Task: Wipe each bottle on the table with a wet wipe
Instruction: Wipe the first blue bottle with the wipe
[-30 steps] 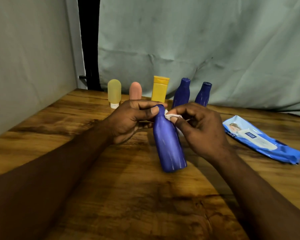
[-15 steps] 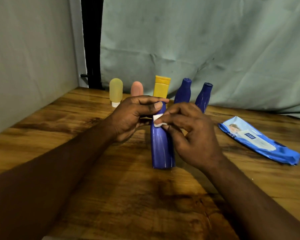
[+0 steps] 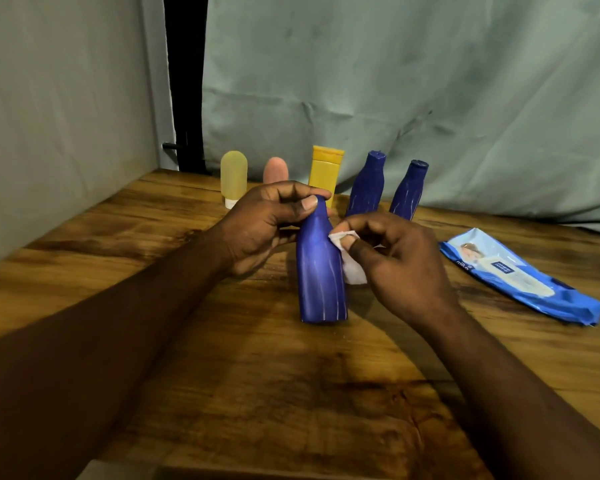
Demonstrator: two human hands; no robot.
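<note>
The brown wooden table (image 3: 257,393) shows bare board from its near edge up to the tall dark-blue plastic bottle (image 3: 321,278), which stands upright mid-table. Just behind, a row of five small bottles (image 3: 324,171) lines the far edge against the grey-green cloth curtain (image 3: 395,81). A blue wet-wipe pack (image 3: 520,275) lies well to the right. The left hand (image 3: 260,223) curls fingers and thumb round the bottle's neck. The right hand (image 3: 402,268) pinches a white wet wipe (image 3: 352,268) against the bottle's right shoulder.

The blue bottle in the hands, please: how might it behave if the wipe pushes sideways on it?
Tall and narrow-based, the blue bottle would probably tip rather than slide; the left hand gripping its neck likely prevents that. Its glossy streaked surface may be slippery under the wet wipe pinched by the right hand.
</note>
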